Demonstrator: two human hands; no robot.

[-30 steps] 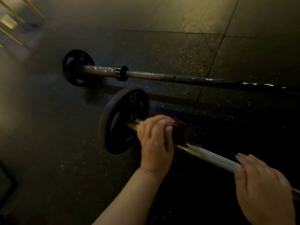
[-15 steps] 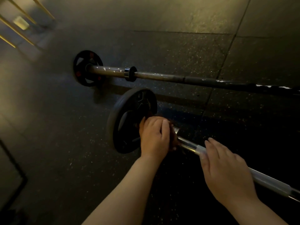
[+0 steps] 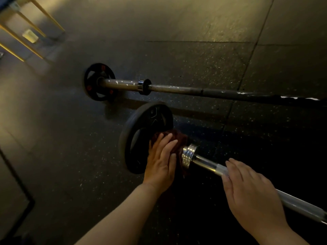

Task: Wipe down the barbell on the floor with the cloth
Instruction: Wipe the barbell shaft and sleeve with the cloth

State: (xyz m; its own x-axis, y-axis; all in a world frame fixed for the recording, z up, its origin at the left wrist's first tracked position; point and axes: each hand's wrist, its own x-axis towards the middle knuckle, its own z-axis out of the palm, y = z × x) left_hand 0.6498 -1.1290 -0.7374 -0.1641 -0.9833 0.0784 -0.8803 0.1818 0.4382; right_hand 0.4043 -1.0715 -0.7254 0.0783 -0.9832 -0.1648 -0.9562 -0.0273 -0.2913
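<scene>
From the head camera, a long silver steel barbell lies on the dark speckled rubber floor, running from a round black weight plate at its left end down toward the lower right corner. The left hand presses a dark reddish-brown cloth flat against the inner face of that plate, fingers stretched out and close together over the fabric, which is bunched around the bar just beside the ribbed chrome collar. The right hand lies on top of the bar's shaft, further along from the collar, palm down with fingers loosely curved over the steel, not wrapped tight. Beyond, a second, duller grey barbell with a smaller black plate lies on the floor, well apart from the hands. Yellow metal legs show in the upper left corner
</scene>
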